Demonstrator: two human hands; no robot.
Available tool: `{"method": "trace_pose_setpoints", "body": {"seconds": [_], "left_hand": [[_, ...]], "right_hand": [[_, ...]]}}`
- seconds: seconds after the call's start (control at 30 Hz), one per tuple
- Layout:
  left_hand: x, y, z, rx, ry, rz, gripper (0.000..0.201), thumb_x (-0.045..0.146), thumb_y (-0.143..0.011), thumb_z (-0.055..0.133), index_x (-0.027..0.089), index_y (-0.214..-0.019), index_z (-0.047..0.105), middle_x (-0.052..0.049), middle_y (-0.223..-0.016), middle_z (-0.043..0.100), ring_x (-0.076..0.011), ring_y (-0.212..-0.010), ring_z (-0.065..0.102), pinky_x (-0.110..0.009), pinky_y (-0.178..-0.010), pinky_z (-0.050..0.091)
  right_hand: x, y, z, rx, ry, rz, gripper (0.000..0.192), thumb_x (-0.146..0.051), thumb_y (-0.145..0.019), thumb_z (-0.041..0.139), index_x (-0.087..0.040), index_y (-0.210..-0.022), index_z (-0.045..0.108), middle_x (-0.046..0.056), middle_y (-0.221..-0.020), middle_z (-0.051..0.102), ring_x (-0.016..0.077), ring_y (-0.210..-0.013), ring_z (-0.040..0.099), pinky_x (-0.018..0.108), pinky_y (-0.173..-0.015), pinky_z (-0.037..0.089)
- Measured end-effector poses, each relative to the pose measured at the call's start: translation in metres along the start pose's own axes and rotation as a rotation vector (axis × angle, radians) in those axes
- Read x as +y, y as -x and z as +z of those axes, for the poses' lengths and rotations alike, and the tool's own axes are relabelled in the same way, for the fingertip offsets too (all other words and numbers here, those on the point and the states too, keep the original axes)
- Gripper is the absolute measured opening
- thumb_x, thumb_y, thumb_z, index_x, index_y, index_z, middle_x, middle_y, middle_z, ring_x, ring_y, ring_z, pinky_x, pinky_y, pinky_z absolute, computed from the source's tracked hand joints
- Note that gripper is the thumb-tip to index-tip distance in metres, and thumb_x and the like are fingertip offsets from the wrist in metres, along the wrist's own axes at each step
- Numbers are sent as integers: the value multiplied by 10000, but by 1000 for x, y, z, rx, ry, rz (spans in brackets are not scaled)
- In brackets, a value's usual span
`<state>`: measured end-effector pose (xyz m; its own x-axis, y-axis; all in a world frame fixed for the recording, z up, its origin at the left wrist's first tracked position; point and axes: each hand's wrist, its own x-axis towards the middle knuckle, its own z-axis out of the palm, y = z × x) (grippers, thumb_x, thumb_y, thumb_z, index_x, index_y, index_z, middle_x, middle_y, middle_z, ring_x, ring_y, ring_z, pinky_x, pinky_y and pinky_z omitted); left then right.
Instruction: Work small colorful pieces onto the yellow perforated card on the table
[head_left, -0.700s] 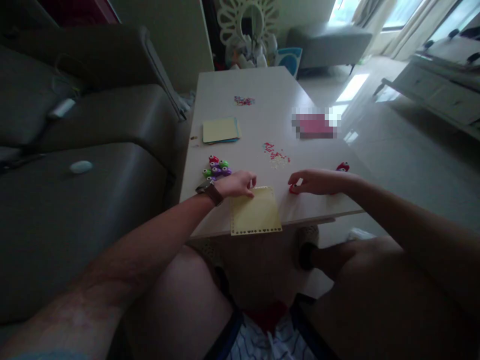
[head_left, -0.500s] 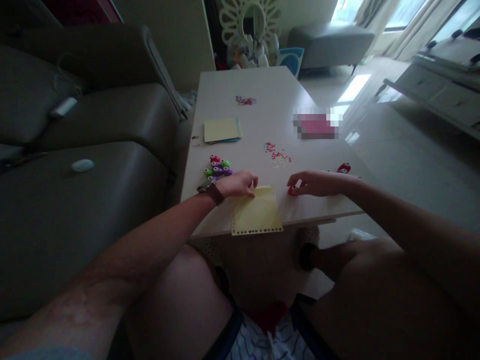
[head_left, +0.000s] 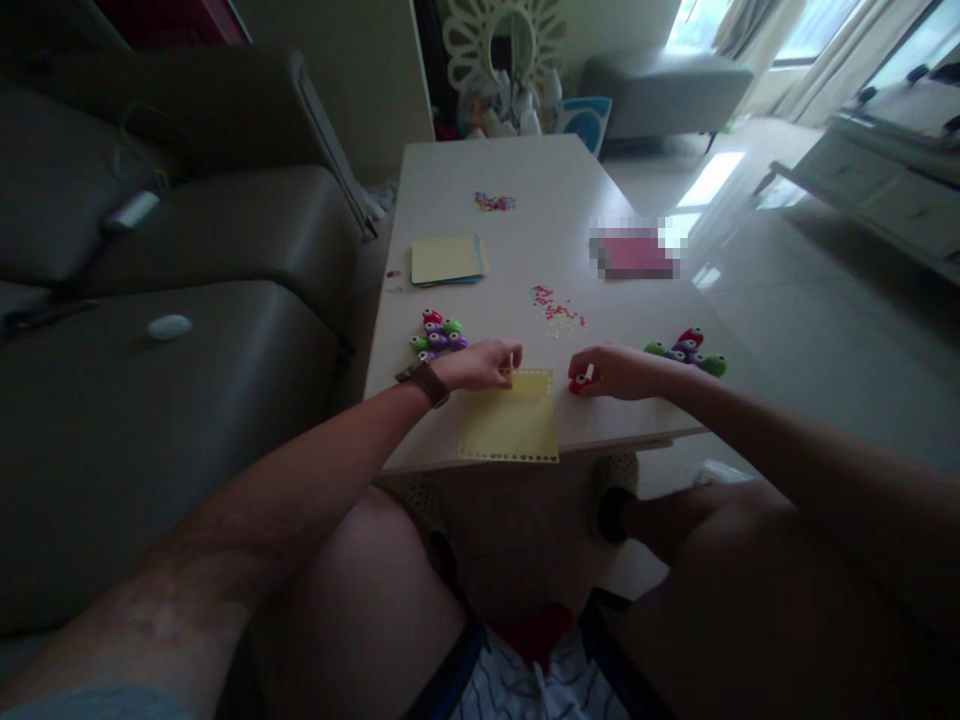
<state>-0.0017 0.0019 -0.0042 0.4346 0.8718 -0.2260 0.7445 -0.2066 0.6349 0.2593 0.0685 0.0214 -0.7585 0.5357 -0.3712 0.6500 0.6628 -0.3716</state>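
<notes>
A yellow sheet of paper (head_left: pixel 510 425) lies at the table's near edge, its lower rim slightly overhanging. Small cut-out shapes run along its borders. My left hand (head_left: pixel 491 366) pinches the sheet near its top edge. Just right of the paper, my right hand (head_left: pixel 607 372) is closed around a red craft punch (head_left: pixel 583 381), which rests on or close to the tabletop. Several red, green and purple craft punches (head_left: pixel 439 335) cluster beyond my left wrist. More punches (head_left: pixel 686 348) stand behind my right forearm.
On the white table (head_left: pixel 525 165) lie a stack of coloured paper (head_left: pixel 448 260), small red and pale paper bits (head_left: pixel 556 305) and a farther heap of colourful bits (head_left: pixel 495 202). A blurred pink item (head_left: pixel 636 253) is at the right edge. A sofa (head_left: pixel 225 340) flanks the left.
The paper has shifted slightly left and away from me. My right hand has moved a little left with the red punch, and green punches behind my forearm have come into view.
</notes>
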Motion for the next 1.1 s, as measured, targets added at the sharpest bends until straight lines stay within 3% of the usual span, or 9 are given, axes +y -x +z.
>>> {"method": "trace_pose_setpoints", "body": {"seconds": [0.4,0.7,1.1], "left_hand": [[2,4,-5,-23,126,-6,408,170,-784,625,153,-1182,536,-47,-911,659,-149,-772,605,-234,-643,446],[4,6,-7,-18,117,-17,470,190,-794,627,146,-1250,519,-74,-972,678,-166,-833,632,-256,-700,464],[-2,3,-5,-12,193,11,456,201,-776,664,155,-1210,530,-39,-886,651,-157,-786,611,-243,-663,438]], "right_hand": [[-10,-6,8,172,-57,-14,152,-294,-766,669,-212,-893,685,33,-816,728,165,-695,616,276,-621,410],[-11,-4,7,196,-45,-22,154,-298,-769,675,-214,-898,687,44,-848,730,169,-718,619,270,-622,409],[-12,-7,10,239,-1,-32,118,-273,-761,684,-226,-869,692,20,-810,717,159,-695,609,259,-613,388]]}}
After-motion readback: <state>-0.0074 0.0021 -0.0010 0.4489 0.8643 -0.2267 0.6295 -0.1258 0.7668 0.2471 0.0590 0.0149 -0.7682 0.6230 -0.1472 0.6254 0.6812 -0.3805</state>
